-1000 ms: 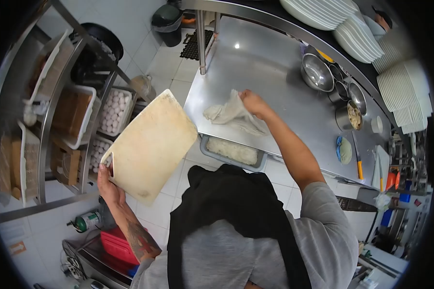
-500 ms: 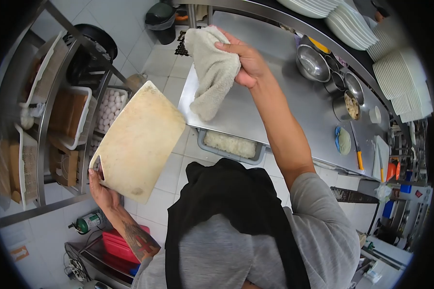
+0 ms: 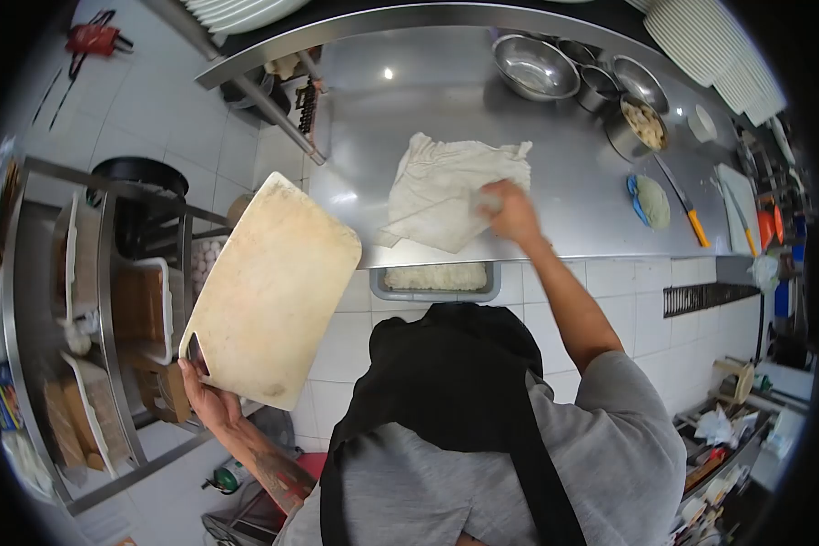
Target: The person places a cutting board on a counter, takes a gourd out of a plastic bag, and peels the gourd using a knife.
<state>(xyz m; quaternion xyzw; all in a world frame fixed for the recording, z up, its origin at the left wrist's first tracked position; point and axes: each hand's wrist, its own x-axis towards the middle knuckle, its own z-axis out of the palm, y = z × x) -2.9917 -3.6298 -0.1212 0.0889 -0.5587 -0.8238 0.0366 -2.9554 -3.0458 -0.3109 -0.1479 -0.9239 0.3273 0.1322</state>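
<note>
My left hand (image 3: pixel 211 399) grips a worn, off-white cutting board (image 3: pixel 278 291) at its handle slot, with some fingers hidden behind it. The board is held tilted in the air, left of the steel table. A pale cloth towel (image 3: pixel 437 191) lies spread on the table near the front edge, with its left corner folded. My right hand (image 3: pixel 511 211) is at the towel's right side. Its fingers are curled on the fabric and slightly blurred.
Metal bowls (image 3: pixel 535 68) and a pot of pale chunks (image 3: pixel 642 127) stand at the back right. An orange-handled knife (image 3: pixel 692 214) lies beside a wrapped green item (image 3: pixel 648 202). A grey tub (image 3: pixel 435 280) sits below the table edge. Shelving (image 3: pixel 109 364) stands left.
The towel has gone from hanging bunched in my right hand to lying spread on the table. My right hand has come down toward me. The cutting board stays in my left hand.
</note>
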